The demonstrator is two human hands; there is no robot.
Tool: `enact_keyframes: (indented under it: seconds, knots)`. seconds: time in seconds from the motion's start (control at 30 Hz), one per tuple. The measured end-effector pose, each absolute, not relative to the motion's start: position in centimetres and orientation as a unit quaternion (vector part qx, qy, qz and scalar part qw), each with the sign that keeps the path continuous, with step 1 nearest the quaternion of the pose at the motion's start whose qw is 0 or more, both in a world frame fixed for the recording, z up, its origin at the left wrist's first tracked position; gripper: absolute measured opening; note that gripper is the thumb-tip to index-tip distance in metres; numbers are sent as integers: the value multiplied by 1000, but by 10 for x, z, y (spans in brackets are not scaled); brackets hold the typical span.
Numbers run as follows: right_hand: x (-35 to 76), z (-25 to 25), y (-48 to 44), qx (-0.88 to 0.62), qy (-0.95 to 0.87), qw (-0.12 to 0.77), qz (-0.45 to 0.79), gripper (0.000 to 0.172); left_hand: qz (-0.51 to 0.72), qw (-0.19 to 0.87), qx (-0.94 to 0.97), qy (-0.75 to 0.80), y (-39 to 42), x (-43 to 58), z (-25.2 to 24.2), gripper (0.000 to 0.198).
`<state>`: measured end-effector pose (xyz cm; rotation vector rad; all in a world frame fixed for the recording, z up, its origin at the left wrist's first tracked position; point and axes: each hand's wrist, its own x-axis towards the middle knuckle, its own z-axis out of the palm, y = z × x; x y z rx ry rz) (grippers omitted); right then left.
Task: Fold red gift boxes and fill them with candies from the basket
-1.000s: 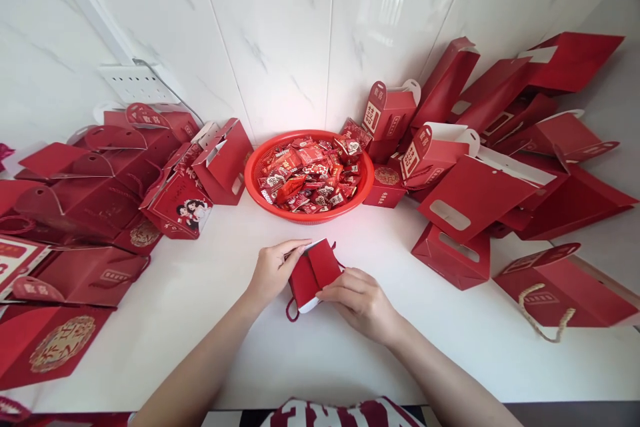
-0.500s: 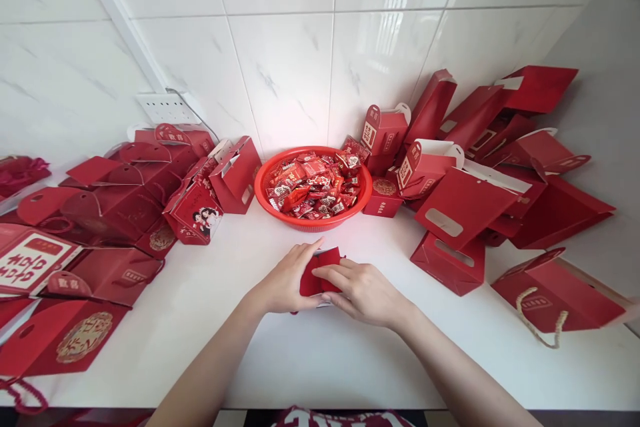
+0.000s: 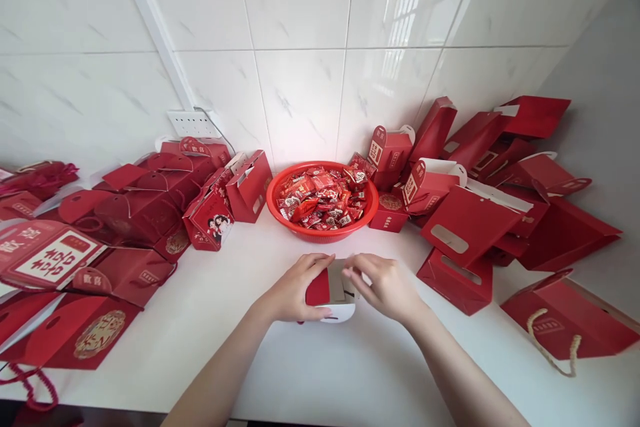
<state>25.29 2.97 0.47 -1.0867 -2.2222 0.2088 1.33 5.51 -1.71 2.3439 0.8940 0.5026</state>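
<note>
A small red gift box [image 3: 318, 288] stands on the white table close in front of me, its top open and its pale grey inside showing. My left hand [image 3: 295, 289] grips its left side, the thumb along the near edge by a white rounded flap [image 3: 338, 313]. Over the box's right rim is my right hand [image 3: 383, 282], its fingers bent and pinched at the edge there. What exactly lies between those fingertips is partly hidden. Just beyond the box sits a red plastic basket [image 3: 320, 235] full of wrapped candies [image 3: 323, 197] in red packets.
Many red gift boxes [image 3: 135, 213] crowd the table's left side, one with a rope handle [image 3: 37, 383]. More boxes [image 3: 470, 213] are piled at the right, beside a box with a beige cord [image 3: 555, 347]. A tiled wall [image 3: 300, 93] with a socket strip [image 3: 193, 123] rises behind.
My right hand has drawn back from the inside of the box to its right rim. Red flaps that covered the opening are folded away, baring the inside. The view has tilted up slightly.
</note>
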Motion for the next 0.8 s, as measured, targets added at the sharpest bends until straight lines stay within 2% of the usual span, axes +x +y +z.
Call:
enact_keyframes:
  seconds: [0.13,0.2,0.37,0.47,0.57,0.63,0.73,0.8]
  knots:
    - [258,1,29,-490,-781,363,138,33,176,290,877,341,54,17,-18,55]
    - [257,-2,28,-481,-767,387,177,34,168,292,875,347,55,18,-18,43]
    - [259,-12,30,-444,-683,457,357,24,187,301,870,342,57,19,-21,54]
    - [268,-20,37,-469,-634,474,391,23,217,296,869,332,60,17,-25,59]
    - [277,-27,45,-526,-659,409,349,25,266,278,864,325,64,14,-34,66]
    - [279,-28,47,-548,-691,345,322,32,307,278,854,314,66,14,-42,72]
    - [272,-28,45,-569,-706,277,317,44,373,295,831,289,69,18,-56,82]
    - [264,-26,43,-584,-702,248,325,44,423,298,808,281,71,22,-64,88]
